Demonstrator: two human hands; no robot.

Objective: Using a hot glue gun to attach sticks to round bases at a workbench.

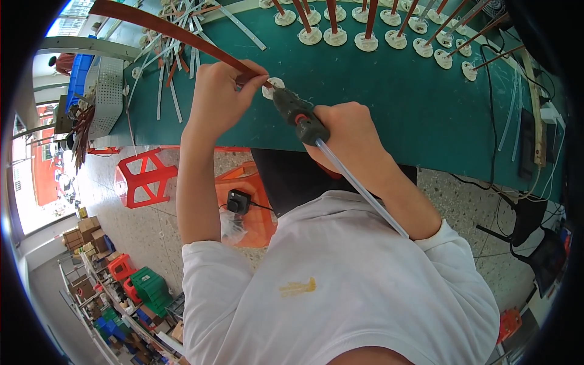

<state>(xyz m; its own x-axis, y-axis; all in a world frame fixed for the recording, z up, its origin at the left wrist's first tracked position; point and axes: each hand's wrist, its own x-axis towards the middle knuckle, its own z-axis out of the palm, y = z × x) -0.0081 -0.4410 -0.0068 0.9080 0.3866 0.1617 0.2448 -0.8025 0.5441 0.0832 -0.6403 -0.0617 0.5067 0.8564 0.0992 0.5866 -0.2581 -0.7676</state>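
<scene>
My left hand (220, 91) pinches the lower end of a long brown strip (164, 27), which rises toward the upper left. The strip's end meets a small white round base (267, 93) on the green table. My right hand (356, 131) is wrapped round a dark glue gun (293, 111), its nozzle close to the base and the strip's end. Out of the gun's back end runs a long translucent glue stick (362, 187), reaching down toward my right forearm. Whether the nozzle touches the base I cannot tell.
Several white bases (366, 42) with upright strips stand along the table's far side. Loose strips (173, 61) lie piled at the far left, near a perforated bin (104, 97). Cables (491, 121) cross the right side. A red stool (146, 176) stands beyond the table's front edge.
</scene>
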